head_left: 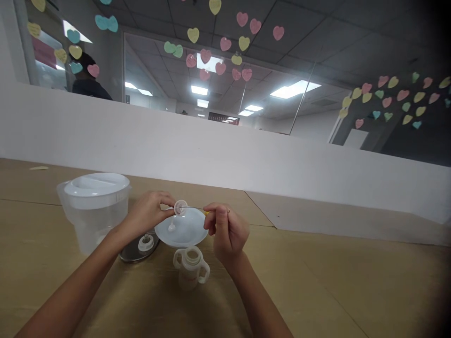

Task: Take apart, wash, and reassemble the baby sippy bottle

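Observation:
My left hand (pixel 158 206) pinches a small translucent round cap (pixel 181 207) by its edge, above a whitish bowl (pixel 165 238). From my right hand (pixel 227 230), closed in a grip, a thin dark wire-like rod (pixel 193 207) reaches left to the cap; a bit of yellow shows by the fingers. Whether the rod's tip is inside the cap I cannot tell. A small white piece (pixel 171 227) lies in the bowl. In front of it stands an uncovered baby bottle (pixel 189 272) with two handles. A white ring-shaped collar (pixel 145 242) rests on a dark round tray (pixel 132 253).
A lidded clear plastic jug (pixel 102 216) stands on the wooden table (pixel 317 277) at the left, beside my left forearm. Behind the table runs a white wall (pixel 197 145) with glass above, dotted with heart-shaped notes. A person (pixel 88 82) is beyond the glass at left.

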`<state>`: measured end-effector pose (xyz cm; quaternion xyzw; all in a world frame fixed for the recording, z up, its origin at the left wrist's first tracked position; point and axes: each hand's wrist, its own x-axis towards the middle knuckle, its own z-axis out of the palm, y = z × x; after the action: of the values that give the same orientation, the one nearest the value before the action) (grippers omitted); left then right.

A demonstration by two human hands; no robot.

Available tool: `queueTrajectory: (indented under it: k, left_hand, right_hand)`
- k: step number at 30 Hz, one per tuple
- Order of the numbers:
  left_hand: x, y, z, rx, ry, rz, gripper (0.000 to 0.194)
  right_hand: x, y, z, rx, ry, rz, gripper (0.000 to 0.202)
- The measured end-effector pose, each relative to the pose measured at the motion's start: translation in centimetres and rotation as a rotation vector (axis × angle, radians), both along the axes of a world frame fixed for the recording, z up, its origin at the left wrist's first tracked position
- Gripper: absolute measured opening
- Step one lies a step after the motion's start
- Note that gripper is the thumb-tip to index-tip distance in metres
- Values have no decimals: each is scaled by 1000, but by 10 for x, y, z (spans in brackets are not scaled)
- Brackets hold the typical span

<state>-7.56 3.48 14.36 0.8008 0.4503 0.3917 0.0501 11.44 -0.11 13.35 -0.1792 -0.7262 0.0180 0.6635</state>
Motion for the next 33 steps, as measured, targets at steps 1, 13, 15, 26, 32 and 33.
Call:
queueTrajectory:
  k: [1,13,15,26,32,33]
  left_hand:
    - [-1,-1,0,15,-9,4,18]
    - [14,-21,4,98,17,-22,18]
    - [17,-21,3,105,2,-31,18]
    - [25,-10,-4,50,-95,-45,19]
    - [25,1,-3,-18,-154,-43,22]
    - [25,1,-2,-22,-154,-51,22]
  right_hand:
    - [-1,1,-1,1,-17,-11,26]
    - [-7,19,-12,-194,41,25,30]
    - [-6,21,-12,-225,35,30,32]
    - [-4,37,-9,-311,7,35,32]
    - [14,29,11,-331,187,79,32]
    - [17,27,15,-320,213,70,32]
